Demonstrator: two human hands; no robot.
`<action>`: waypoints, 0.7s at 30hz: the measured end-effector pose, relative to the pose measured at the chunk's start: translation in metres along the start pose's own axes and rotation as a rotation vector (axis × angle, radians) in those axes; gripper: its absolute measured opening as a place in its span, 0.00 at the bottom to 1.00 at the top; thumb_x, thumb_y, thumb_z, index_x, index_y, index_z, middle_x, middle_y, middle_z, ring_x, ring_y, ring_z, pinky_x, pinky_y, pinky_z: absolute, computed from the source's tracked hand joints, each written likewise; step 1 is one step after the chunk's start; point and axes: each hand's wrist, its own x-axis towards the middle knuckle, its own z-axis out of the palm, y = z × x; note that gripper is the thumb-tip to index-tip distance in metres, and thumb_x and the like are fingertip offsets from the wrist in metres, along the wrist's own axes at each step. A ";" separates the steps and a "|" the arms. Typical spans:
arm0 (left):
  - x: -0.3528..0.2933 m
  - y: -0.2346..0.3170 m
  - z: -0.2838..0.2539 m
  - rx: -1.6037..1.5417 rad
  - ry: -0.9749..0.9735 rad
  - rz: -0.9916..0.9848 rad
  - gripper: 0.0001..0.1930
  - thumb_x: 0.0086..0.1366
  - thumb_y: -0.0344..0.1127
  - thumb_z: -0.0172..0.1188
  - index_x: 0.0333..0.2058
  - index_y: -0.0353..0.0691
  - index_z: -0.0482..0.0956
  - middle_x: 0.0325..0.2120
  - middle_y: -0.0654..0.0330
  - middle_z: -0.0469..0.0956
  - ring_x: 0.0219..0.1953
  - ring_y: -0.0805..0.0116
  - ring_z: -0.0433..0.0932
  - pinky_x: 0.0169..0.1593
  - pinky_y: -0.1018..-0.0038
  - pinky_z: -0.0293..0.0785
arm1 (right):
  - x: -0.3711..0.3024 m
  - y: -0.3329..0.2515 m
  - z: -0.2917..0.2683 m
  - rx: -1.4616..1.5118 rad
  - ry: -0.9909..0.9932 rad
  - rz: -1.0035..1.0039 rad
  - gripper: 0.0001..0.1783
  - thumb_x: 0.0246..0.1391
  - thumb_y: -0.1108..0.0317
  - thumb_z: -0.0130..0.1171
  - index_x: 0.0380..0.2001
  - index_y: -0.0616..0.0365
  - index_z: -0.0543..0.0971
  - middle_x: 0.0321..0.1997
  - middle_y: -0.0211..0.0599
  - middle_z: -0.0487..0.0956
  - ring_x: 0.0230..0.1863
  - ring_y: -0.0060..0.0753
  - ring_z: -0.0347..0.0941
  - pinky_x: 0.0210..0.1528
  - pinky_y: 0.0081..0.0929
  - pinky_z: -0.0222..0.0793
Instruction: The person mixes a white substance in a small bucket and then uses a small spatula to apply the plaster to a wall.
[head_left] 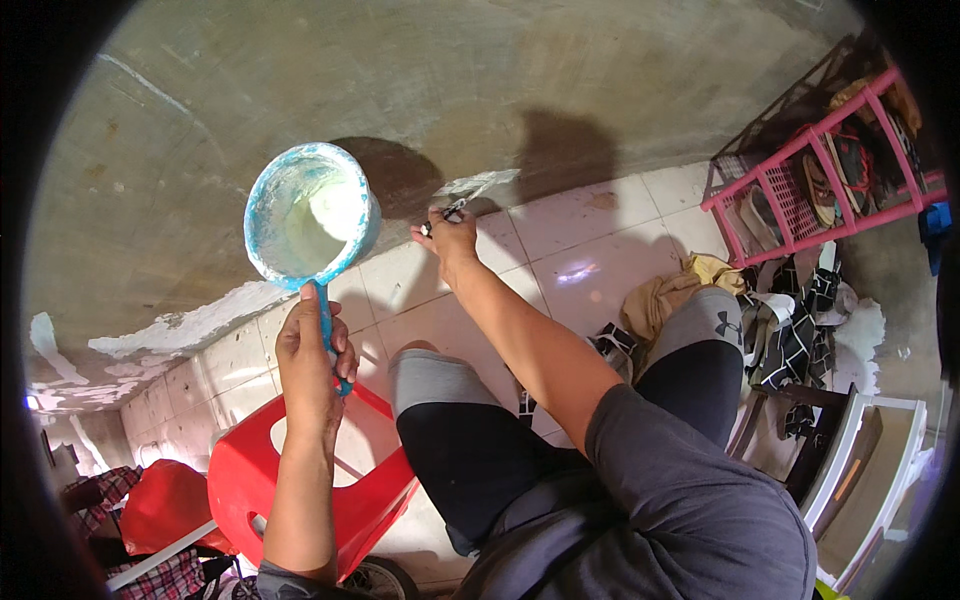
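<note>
My left hand (312,345) is wrapped round the handle of a blue dipper (258,225), raised in front of the wall. White paste (325,225) coats the dipper's inside and smears its rim. Low at the wall's foot, my right hand (453,240) grips a small black tool smeared with white (455,208); its exact kind is hard to make out. The tool's far end is at a fresh white streak (485,183) on the grey wall (450,80), just above the floor tiles.
A red plastic stool (240,480) stands at my left. Patchy white areas (190,330) run along the wall's lower edge. At the right are a pink shoe rack (790,215) with shoes, a heap of cloth (670,295) and a white-framed drawer (890,450). Pale tiles (590,260) cover the floor.
</note>
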 end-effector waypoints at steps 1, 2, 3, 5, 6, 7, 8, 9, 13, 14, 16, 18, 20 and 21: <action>0.000 0.000 0.001 0.004 -0.007 0.000 0.24 0.70 0.56 0.53 0.36 0.36 0.71 0.14 0.66 0.64 0.09 0.80 0.58 0.13 0.81 0.54 | 0.001 0.000 0.006 0.000 0.012 0.006 0.23 0.60 0.74 0.58 0.53 0.60 0.58 0.49 0.47 0.69 0.36 0.42 0.77 0.33 0.35 0.86; 0.001 0.000 0.003 0.007 -0.015 0.000 0.23 0.70 0.55 0.53 0.36 0.36 0.71 0.14 0.66 0.64 0.09 0.79 0.58 0.13 0.81 0.54 | 0.001 0.001 0.013 0.000 0.024 0.012 0.21 0.60 0.74 0.58 0.51 0.62 0.60 0.48 0.46 0.70 0.35 0.42 0.78 0.34 0.34 0.86; 0.001 0.000 0.004 0.006 -0.016 -0.001 0.23 0.70 0.55 0.53 0.36 0.36 0.71 0.14 0.66 0.64 0.09 0.79 0.58 0.13 0.81 0.54 | -0.001 0.004 0.020 -0.007 -0.018 0.016 0.21 0.60 0.73 0.58 0.52 0.64 0.61 0.48 0.46 0.70 0.36 0.42 0.78 0.34 0.33 0.86; 0.001 0.000 0.003 0.007 -0.003 -0.004 0.23 0.70 0.55 0.53 0.36 0.36 0.71 0.14 0.66 0.64 0.09 0.79 0.58 0.13 0.81 0.54 | -0.019 0.015 0.037 -0.035 -0.082 0.021 0.21 0.61 0.72 0.58 0.51 0.64 0.61 0.46 0.45 0.70 0.35 0.40 0.78 0.33 0.32 0.86; 0.000 0.000 0.001 0.011 0.012 -0.004 0.23 0.70 0.55 0.52 0.35 0.36 0.71 0.14 0.66 0.64 0.09 0.79 0.58 0.13 0.81 0.54 | -0.028 0.019 0.042 -0.052 -0.115 0.026 0.20 0.61 0.72 0.58 0.50 0.64 0.61 0.45 0.44 0.70 0.35 0.39 0.78 0.33 0.32 0.86; 0.001 -0.001 0.000 0.014 0.027 -0.003 0.24 0.71 0.55 0.52 0.34 0.35 0.70 0.14 0.66 0.64 0.09 0.79 0.58 0.13 0.81 0.55 | -0.044 0.017 0.047 -0.094 -0.093 0.050 0.19 0.61 0.72 0.57 0.50 0.62 0.61 0.43 0.43 0.71 0.37 0.37 0.77 0.31 0.33 0.86; 0.001 -0.002 -0.001 0.018 0.042 -0.003 0.24 0.71 0.55 0.51 0.34 0.35 0.70 0.14 0.67 0.63 0.09 0.79 0.59 0.13 0.81 0.55 | -0.045 0.022 0.043 -0.083 -0.104 0.059 0.19 0.62 0.72 0.57 0.50 0.62 0.60 0.43 0.43 0.71 0.37 0.38 0.77 0.31 0.33 0.86; 0.001 0.000 0.003 0.013 0.029 -0.002 0.24 0.71 0.55 0.51 0.34 0.35 0.70 0.14 0.66 0.63 0.09 0.79 0.59 0.13 0.80 0.55 | -0.037 0.023 0.035 -0.067 -0.110 0.054 0.19 0.62 0.72 0.56 0.50 0.61 0.60 0.44 0.43 0.70 0.37 0.38 0.77 0.31 0.33 0.86; 0.003 -0.004 -0.001 0.008 0.025 -0.003 0.23 0.70 0.55 0.52 0.35 0.36 0.70 0.14 0.67 0.64 0.10 0.79 0.59 0.13 0.81 0.55 | -0.031 0.014 0.023 -0.002 -0.030 0.056 0.21 0.63 0.71 0.55 0.52 0.61 0.58 0.45 0.44 0.70 0.37 0.41 0.77 0.31 0.33 0.86; 0.004 -0.004 -0.002 0.012 0.018 -0.004 0.23 0.70 0.56 0.53 0.36 0.36 0.70 0.14 0.67 0.64 0.10 0.79 0.59 0.13 0.81 0.55 | -0.027 0.009 0.023 0.014 0.016 0.054 0.21 0.63 0.71 0.55 0.52 0.61 0.57 0.45 0.44 0.70 0.36 0.41 0.77 0.31 0.33 0.86; 0.004 -0.002 -0.002 0.004 0.003 -0.005 0.23 0.70 0.55 0.53 0.36 0.36 0.70 0.14 0.67 0.64 0.10 0.79 0.59 0.13 0.81 0.55 | -0.022 0.003 0.028 0.051 -0.037 0.116 0.17 0.63 0.71 0.55 0.50 0.62 0.62 0.42 0.43 0.73 0.37 0.41 0.77 0.36 0.35 0.86; 0.003 0.000 0.002 0.011 -0.008 -0.004 0.24 0.70 0.56 0.53 0.35 0.35 0.70 0.14 0.67 0.64 0.10 0.79 0.59 0.13 0.81 0.55 | -0.020 0.002 0.036 0.079 -0.177 0.096 0.16 0.62 0.72 0.56 0.48 0.62 0.64 0.41 0.43 0.73 0.37 0.41 0.77 0.39 0.37 0.85; 0.002 0.001 0.002 0.029 0.009 -0.004 0.24 0.71 0.56 0.51 0.34 0.35 0.71 0.14 0.66 0.64 0.09 0.79 0.58 0.13 0.80 0.55 | -0.033 0.005 0.042 0.060 -0.187 0.132 0.20 0.63 0.70 0.55 0.53 0.61 0.61 0.45 0.44 0.72 0.38 0.41 0.76 0.38 0.36 0.85; 0.003 0.000 0.002 0.027 0.012 -0.009 0.24 0.71 0.56 0.52 0.34 0.35 0.71 0.14 0.66 0.64 0.09 0.79 0.58 0.13 0.80 0.55 | -0.040 0.005 0.043 0.048 -0.192 0.148 0.23 0.63 0.69 0.55 0.56 0.61 0.59 0.46 0.44 0.71 0.38 0.41 0.76 0.37 0.36 0.85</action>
